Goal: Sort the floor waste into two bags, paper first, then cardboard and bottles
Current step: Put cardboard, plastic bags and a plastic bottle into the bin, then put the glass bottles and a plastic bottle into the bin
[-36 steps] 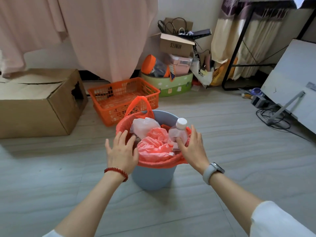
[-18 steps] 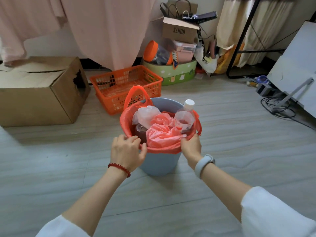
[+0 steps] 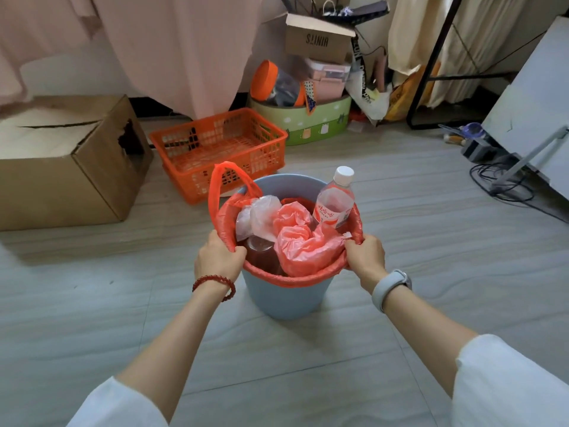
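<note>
Cardboard box (image 3: 64,161), far left on floor; orange crate (image 3: 221,149) beside it. Blue bin (image 3: 286,298), centre, lined with red bag (image 3: 295,280), one loop handle upright at rear left. Inside: water bottle (image 3: 334,201) upright at right, crumpled plastic. Left hand (image 3: 217,260) clenched on bag's left rim; right hand (image 3: 366,257) clenched on its right rim

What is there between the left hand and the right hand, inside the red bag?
In the head view, between the left hand and right hand lie a crumpled red plastic bag, clear plastic wrap, a brown-filled jar and a capped bottle.
</note>
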Tool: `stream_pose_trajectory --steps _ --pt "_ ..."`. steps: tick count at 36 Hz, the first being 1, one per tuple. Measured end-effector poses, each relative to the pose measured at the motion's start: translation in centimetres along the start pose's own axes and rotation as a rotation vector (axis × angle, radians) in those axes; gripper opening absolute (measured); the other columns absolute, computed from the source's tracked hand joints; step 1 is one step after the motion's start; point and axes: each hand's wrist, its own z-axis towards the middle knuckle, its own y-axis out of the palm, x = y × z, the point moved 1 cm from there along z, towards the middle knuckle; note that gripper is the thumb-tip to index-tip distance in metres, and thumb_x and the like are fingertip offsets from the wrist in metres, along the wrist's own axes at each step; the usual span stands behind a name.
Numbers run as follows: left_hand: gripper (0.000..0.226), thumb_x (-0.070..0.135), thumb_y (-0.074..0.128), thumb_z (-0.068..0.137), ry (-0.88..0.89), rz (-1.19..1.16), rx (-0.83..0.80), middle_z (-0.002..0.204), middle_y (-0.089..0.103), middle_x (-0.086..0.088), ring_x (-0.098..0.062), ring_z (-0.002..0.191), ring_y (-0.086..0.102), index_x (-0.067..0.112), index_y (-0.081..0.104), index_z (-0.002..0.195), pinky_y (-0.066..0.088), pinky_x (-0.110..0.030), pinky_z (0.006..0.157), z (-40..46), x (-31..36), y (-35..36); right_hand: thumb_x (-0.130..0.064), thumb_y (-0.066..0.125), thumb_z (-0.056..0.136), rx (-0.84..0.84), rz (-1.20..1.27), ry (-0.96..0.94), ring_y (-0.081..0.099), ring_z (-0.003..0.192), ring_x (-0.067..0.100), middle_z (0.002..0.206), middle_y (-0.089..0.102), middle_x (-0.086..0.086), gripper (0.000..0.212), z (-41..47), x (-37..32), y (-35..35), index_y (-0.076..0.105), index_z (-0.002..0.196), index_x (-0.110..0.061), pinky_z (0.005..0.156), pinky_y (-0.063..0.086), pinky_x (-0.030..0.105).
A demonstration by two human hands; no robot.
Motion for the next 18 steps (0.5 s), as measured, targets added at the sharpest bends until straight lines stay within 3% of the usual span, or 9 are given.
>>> stream_pose_trajectory --steps 7,11,14,18 --pt "0.02 0.009 0.057 0.072 -0.003 -0.032 -0.036 0.088 0.059 -0.012 -0.032 0.08 0.051 0.007 0.05 0.091 0.036 -0.032 0.067 -3.4 3.0 -1.2 -0.019 0.05 0.088 -0.008 -0.003 0.099 0.052 0.082 0.029 0.084 0.056 0.011 0.014 -2.7 -0.8 -4.5 0.051 0.078 -0.01 0.075 0.042 0.036" --pt "0.019 0.009 0.058 0.072 -0.051 -0.078 -0.094 0.089 0.058 -0.013 -0.029 0.076 0.05 0.009 0.05 0.09 0.038 -0.032 0.066 -5.7 7.2 -3.7 -0.021 0.05 0.089 -0.011 -0.028 0.149 0.049 0.081 0.027 0.084 0.054 0.01 0.013 -4.2 -3.1 -9.5 0.051 0.082 -0.01 0.072 0.038 0.033" --pt "0.019 0.009 0.058 0.072 -0.126 -0.113 -0.155 0.092 0.06 -0.014 -0.034 0.084 0.056 0.011 0.053 0.091 0.046 -0.037 0.073 -8.0 11.2 -6.7 -0.019 0.05 0.089 0.002 -0.046 0.182 0.049 0.082 0.027 0.085 0.055 0.011 0.012 -6.3 -5.9 -14.3 0.052 0.083 -0.009 0.072 0.037 0.032" --pt "0.034 0.01 0.057 0.075 -0.227 -0.151 -0.192 0.101 0.064 -0.012 -0.034 0.095 0.058 0.011 0.055 0.109 0.047 -0.039 0.083 -11.3 17.7 -11.8 -0.017 0.051 0.088 0.033 -0.064 0.238 0.048 0.082 0.028 0.084 0.055 0.011 0.012 -9.5 -10.8 -21.1 0.053 0.083 -0.006 0.073 0.037 0.033"
